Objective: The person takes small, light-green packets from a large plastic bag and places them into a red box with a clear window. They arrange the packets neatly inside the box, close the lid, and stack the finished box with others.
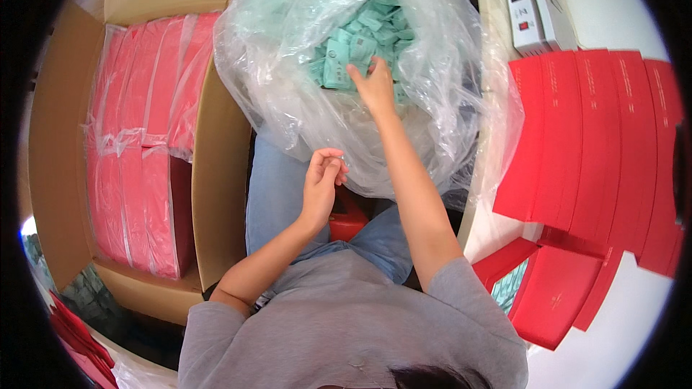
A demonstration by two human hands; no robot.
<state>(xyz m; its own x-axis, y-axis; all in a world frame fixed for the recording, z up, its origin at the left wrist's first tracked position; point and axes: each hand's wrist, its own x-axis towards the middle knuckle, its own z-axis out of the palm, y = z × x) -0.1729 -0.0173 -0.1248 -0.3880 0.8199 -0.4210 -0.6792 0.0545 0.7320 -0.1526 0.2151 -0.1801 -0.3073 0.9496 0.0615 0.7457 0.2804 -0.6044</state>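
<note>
A large clear plastic bag (pixel 281 86) stands in front of me, with many small green sachets (pixel 336 65) showing through its opening. My right hand (pixel 375 88) reaches into the bag. Its thumb and fingertips close on the edges of a green sachet (pixel 362 48) at the near side of the pile, though the fingertips are partly hidden. Above my lap, just outside the near edge of the bag, my left hand (pixel 324 181) is held up with its fingers loosely curled. Nothing shows in it.
On the left, an open cardboard box (pixel 220 209) holds plastic-wrapped red boxes (pixel 133 202). Overlapping red boxes (pixel 555 137) lie on the right-hand table, near an open red box (pixel 504 263) with green contents. A white machine (pixel 530 11) stands behind them. Something red (pixel 348 225) shows between my legs.
</note>
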